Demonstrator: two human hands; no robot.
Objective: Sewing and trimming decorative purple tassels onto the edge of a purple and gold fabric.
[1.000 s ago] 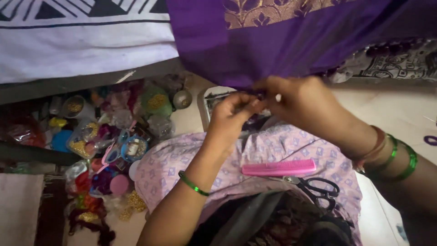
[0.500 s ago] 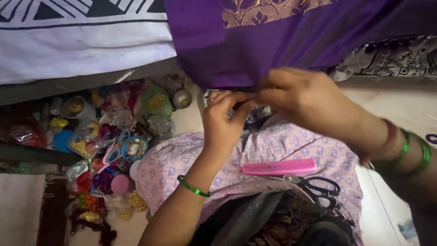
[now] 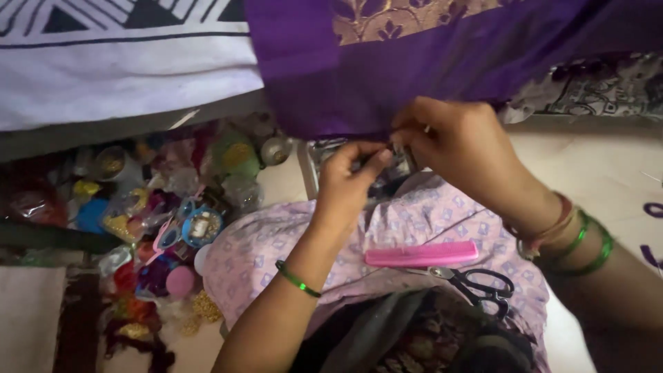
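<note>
Hands at the hem of a purple cloth (image 3: 387, 76) with a gold woven motif, which hangs from the top of the view down over the person's lap. The right hand (image 3: 461, 148) is closed in a pinch on the lower edge of the cloth; the left hand (image 3: 349, 183) meets it from below, thumb and forefinger closed on something small and dark that cannot be made out. By the look of it, the work goes best if the right hand keeps the hem taut and the left works close to the pinch, so the edge does not pucker. The hem, the long axis of the cloth here, runs left to right, and its free edge points down toward the lap. On the lap cloth (image 3: 276, 242) a pink comb (image 3: 421, 255) lies near the front edge, lengthwise left to right, with black scissors (image 3: 476, 283) just beside it. Heaped trinkets (image 3: 166, 207) sit on the floor to the left.
</note>
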